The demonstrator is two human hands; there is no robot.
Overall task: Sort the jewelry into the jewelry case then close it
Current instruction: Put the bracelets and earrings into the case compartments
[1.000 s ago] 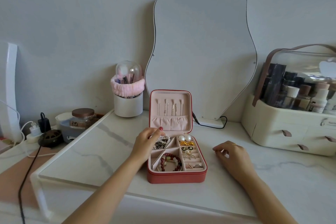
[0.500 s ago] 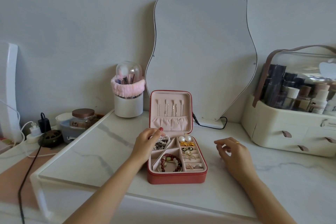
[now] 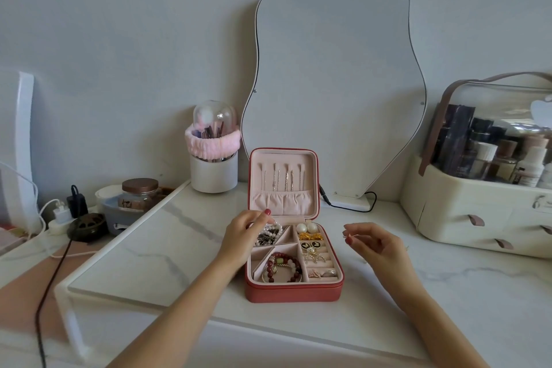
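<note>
A square red leather jewelry case (image 3: pixel 294 293) with a pale pink lining lies open on the white marble-patterned desk (image 3: pixel 167 251), its lid (image 3: pixel 283 182) upright. Thin chains hang on the lid's inner face above a gathered pocket. The left hand (image 3: pixel 243 236) rests at the case's left edge, its fingers curled onto a white and dark beaded bracelet (image 3: pixel 268 234) in the rear left compartment. A dark red bead bracelet (image 3: pixel 283 266) lies in the front left compartment. In the right-hand column of the case, two white pearl earrings (image 3: pixel 306 228) sit at the rear, with gold pieces and black round studs in front of them and rings in the padded rolls. The right hand (image 3: pixel 376 248) hovers just right of the case, thumb and forefinger pinching something too small to identify. Behind the case leans a wavy-edged mirror (image 3: pixel 334 84). A white brush holder (image 3: pixel 214 170) with a pink fluffy band stands behind the case to its left, and a cream cosmetics organiser (image 3: pixel 478 212) sits well to its right.
</note>
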